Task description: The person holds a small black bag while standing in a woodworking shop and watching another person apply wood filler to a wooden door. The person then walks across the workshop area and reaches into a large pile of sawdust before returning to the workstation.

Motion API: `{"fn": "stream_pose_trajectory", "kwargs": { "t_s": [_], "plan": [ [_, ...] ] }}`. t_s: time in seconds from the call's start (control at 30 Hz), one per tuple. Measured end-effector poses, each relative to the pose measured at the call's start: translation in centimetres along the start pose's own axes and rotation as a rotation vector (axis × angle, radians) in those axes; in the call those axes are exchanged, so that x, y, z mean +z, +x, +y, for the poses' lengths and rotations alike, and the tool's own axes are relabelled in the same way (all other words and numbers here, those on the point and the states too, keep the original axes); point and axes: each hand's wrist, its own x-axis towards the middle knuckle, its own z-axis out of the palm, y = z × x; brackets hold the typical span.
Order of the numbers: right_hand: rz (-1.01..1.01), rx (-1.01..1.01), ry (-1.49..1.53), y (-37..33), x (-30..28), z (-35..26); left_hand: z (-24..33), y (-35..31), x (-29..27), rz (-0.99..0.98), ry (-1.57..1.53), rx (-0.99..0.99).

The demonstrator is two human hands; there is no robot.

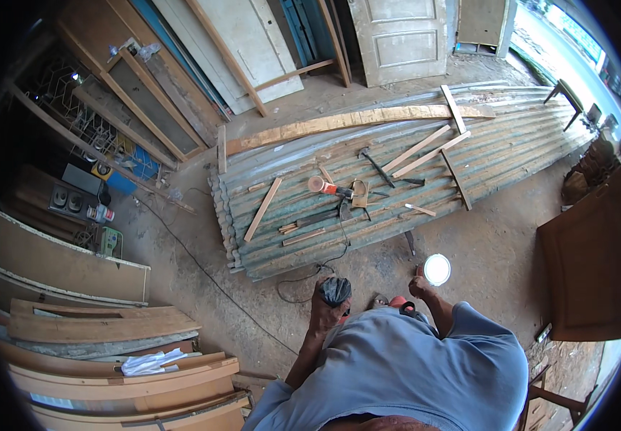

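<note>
My left hand [325, 310] is curled round a black, crinkled bundle [335, 290] that looks wrapped in plastic. Its contents are hidden. On the right, my right hand [420, 286] is closed at the left edge of a white round tin [437, 270], seen from above. Its fingers are partly hidden. Beyond both hands, a stack of corrugated sheets [296, 262] carries a hammer [376, 167], an orange-and-black power tool [330, 188], a chisel-like tool [412, 182] and several wooden strips.
A dark cable [210, 267] runs over the floor at left. Curved wooden boards [109, 330] are stacked at lower left, with a white cloth [154, 363] on them. Door panels [400, 43] lean at the back. A brown wooden panel [590, 266] stands at right.
</note>
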Motion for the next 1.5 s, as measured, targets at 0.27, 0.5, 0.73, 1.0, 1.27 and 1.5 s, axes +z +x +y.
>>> {"fn": "stream_pose_trajectory", "kwargs": {
  "t_s": [0.27, 0.5, 0.73, 1.0, 1.27, 1.5],
  "plan": [
    [-0.161, -0.411, -0.828, -1.2, -0.2, 0.1, -0.2, -1.2, -0.5, 0.038, 0.056, -0.057],
    [-0.037, 0.126, -0.337, 2.4, 1.4, -2.3, 0.2, -2.6, -1.3, 0.156, 0.014, -0.041],
    [-0.067, 0.301, -0.085, 7.7, -1.1, -8.1, -0.3, -4.3, -3.3, 0.262, 0.155, -0.007],
    [-0.37, 0.122, -0.325, 9.8, -1.3, -13.8, 0.9, -7.1, -6.3, 0.418, -0.055, -0.089],
    [-0.365, 0.202, -0.46, 10.4, 2.2, -17.5, 0.5, -12.1, -14.1, 0.538, -0.034, -0.079],
    [-0.269, 0.167, -0.429, 13.7, 11.1, -27.9, 1.2, -16.0, -21.5, 0.636, 0.094, -0.095]
  ]
}}
